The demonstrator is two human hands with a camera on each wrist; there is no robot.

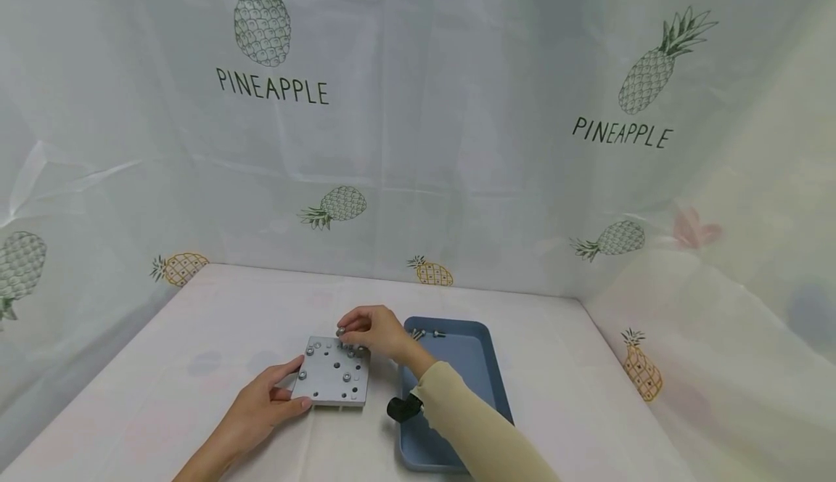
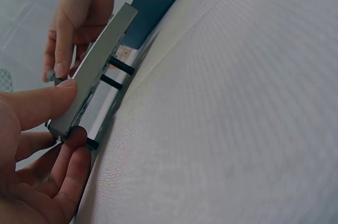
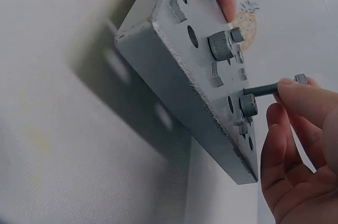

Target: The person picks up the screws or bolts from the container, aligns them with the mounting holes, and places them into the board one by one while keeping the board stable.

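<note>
Metal plate (image 1: 324, 382) is being gripped by the left hand (image 1: 264, 400); beyond that hand, the right hand (image 1: 377, 333) is pinching a threaded bolt (image 3: 263, 90).

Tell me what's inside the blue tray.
A few loose screws lie at the far end of the blue tray. The right arm hides part of its floor; anything beneath cannot be seen.

A makeshift work booth is indicated: a pale table (image 1: 555, 380) is backed and flanked by pale sheeting (image 1: 457, 141) printed with pineapples (image 1: 263, 28). Bench work is evidenced by a drilled metal plate (image 1: 326, 379), bolts (image 1: 440, 334) and a blue tray (image 1: 473, 366). The building type cannot be determined.
</note>
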